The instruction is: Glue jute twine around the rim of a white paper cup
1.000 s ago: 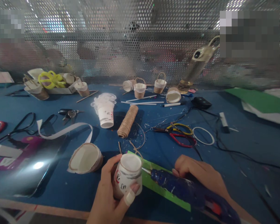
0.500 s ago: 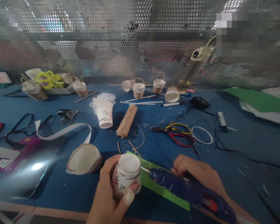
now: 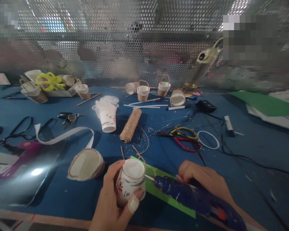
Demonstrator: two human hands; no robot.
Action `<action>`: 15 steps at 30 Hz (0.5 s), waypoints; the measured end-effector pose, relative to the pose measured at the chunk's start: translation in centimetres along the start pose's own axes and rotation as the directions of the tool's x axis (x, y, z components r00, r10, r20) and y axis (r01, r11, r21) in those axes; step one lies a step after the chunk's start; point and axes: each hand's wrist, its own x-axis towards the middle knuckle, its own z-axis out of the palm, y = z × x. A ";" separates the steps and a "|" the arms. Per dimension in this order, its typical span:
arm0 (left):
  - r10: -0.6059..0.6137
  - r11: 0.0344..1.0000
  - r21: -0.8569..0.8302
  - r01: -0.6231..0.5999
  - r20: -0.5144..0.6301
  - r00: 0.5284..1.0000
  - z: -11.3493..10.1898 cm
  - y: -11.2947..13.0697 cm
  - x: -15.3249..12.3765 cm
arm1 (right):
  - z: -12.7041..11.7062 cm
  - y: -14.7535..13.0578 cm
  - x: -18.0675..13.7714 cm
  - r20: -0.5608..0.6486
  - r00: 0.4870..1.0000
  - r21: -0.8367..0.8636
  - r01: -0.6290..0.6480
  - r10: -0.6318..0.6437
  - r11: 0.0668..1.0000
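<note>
My left hand is wrapped around a white paper cup with printed characters, its bottom end facing up. Brown twine runs round that end, and loose twine ends stick out behind it. My right hand grips a dark blue hot glue gun, partly covering the fingers behind it. The metal nozzle points left at the cup's upper edge, touching or very near the twine. Underneath lies a green paper strip. Left of my left hand, a twine-trimmed cup rests tipped, its opening facing me.
A twine roll, scissors and a white ring lie beyond my hands. Small handled baskets line the back, near a bottle and a perforated metal screen. A shiny tablet-like panel occupies the left.
Hands, cup and glue gun hold nearly the same positions. The glue gun's nozzle sits very slightly lower against the cup's edge.
</note>
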 end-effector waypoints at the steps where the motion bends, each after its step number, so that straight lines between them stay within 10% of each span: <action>1: 0.000 1.000 0.001 0.000 -0.004 1.000 0.0 0.0 0.0 | 0.0 0.0 0.0 0.002 1.000 0.000 -0.001 0.001 1.000; 15: 0.012 1.000 0.016 -0.012 0.018 1.000 -0.1 -0.1 -0.1 | 0.0 -0.1 0.4 -0.037 0.999 0.003 0.019 -0.019 1.000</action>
